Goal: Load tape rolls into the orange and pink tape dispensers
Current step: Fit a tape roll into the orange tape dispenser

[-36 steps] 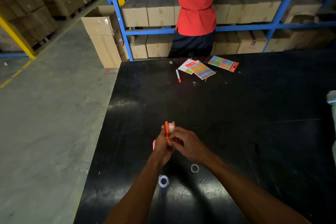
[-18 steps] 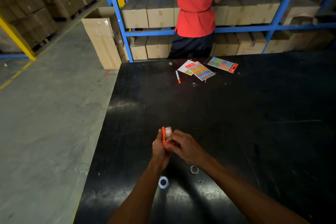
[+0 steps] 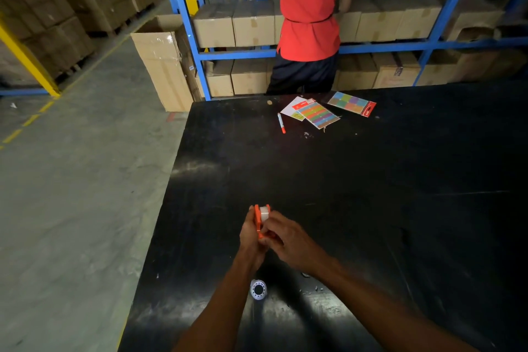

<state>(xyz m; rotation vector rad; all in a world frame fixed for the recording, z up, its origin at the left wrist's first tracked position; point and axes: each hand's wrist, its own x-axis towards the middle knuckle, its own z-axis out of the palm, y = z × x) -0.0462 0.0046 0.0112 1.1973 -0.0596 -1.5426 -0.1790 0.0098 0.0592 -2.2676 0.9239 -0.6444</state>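
Your black table (image 3: pixel 371 180) carries little. Near you, a clear tape roll (image 3: pixel 258 289) lies flat between your forearms. At the far edge sit an orange-capped marker (image 3: pixel 281 123), a pack of striped colour stickers (image 3: pixel 317 114) over a white card (image 3: pixel 292 108), and a second colour-block sticker pack (image 3: pixel 352 104) just beside.

Orange dispenser (image 3: pixel 259 220) with pale tape inside, black table (image 3: pixel 371 194), multicoloured sticker sheets (image 3: pixel 320 114) (red headers)
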